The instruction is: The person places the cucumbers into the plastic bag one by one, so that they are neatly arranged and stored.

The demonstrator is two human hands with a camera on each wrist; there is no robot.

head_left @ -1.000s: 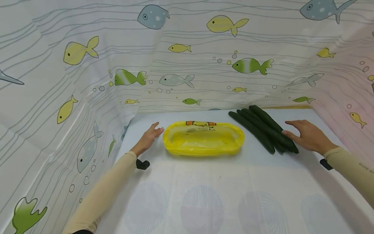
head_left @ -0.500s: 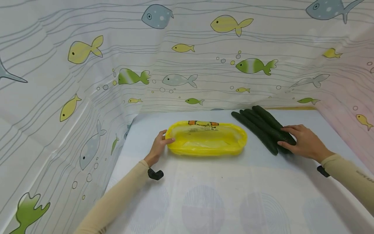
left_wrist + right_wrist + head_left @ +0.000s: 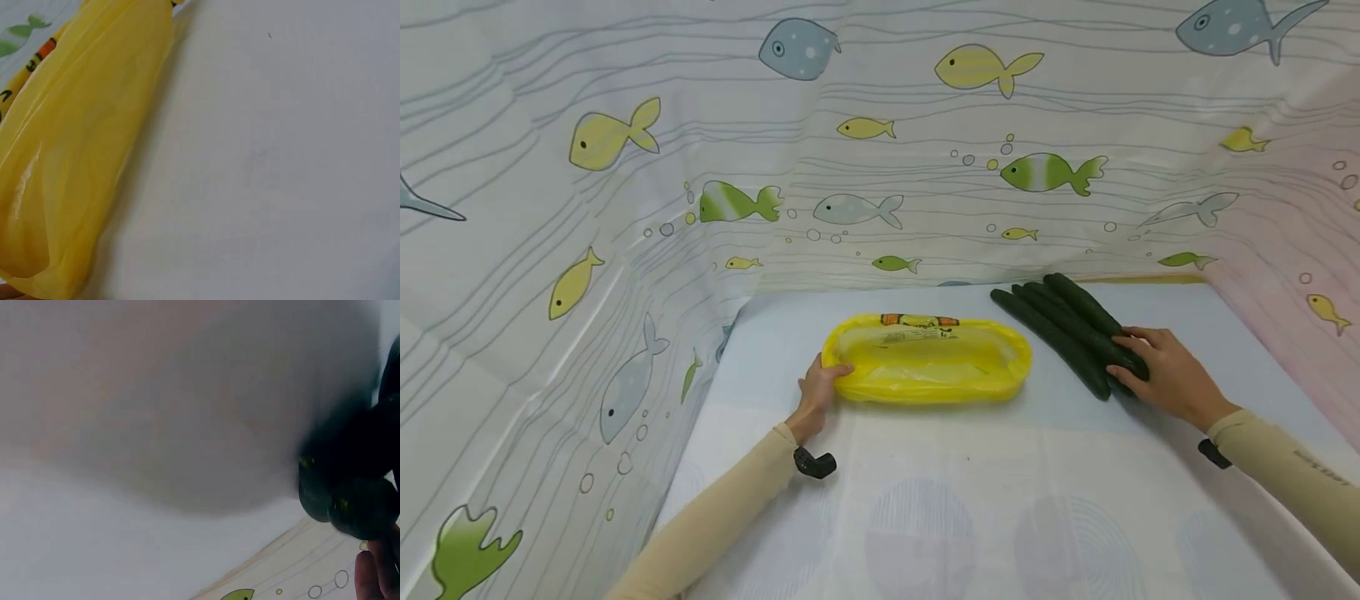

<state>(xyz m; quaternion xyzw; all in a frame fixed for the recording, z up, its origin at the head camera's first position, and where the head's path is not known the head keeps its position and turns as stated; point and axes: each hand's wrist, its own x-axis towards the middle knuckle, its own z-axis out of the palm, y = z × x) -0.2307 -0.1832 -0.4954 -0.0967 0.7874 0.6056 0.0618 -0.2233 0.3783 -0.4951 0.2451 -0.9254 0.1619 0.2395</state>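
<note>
A yellow plastic bag [image 3: 925,385] with a rolled rim lies with its opening up in the middle of the head view. My left hand [image 3: 814,400] grips its left end, thumb over the rim and the other fingers mostly hidden behind it. In the left wrist view the bag's thin side [image 3: 94,125] shows, with a sliver of finger [image 3: 14,292] at the corner. Several long dark green cucumbers [image 3: 1063,325] lie slanted to the right of the bag. My right hand [image 3: 1176,377] holds the near end of one between thumb and fingers; cucumber ends [image 3: 362,509] appear in the right wrist view.
A white tablecloth [image 3: 925,467] with pale round patterns covers the table. Behind and to the left hangs a white sheet [image 3: 865,175] printed with fish. A black wrist camera [image 3: 815,463] sits under the left wrist.
My left hand has moved right to the bag and taken hold of its left rim. The right hand has moved left and closed round a cucumber. Bag and cucumbers have hardly moved.
</note>
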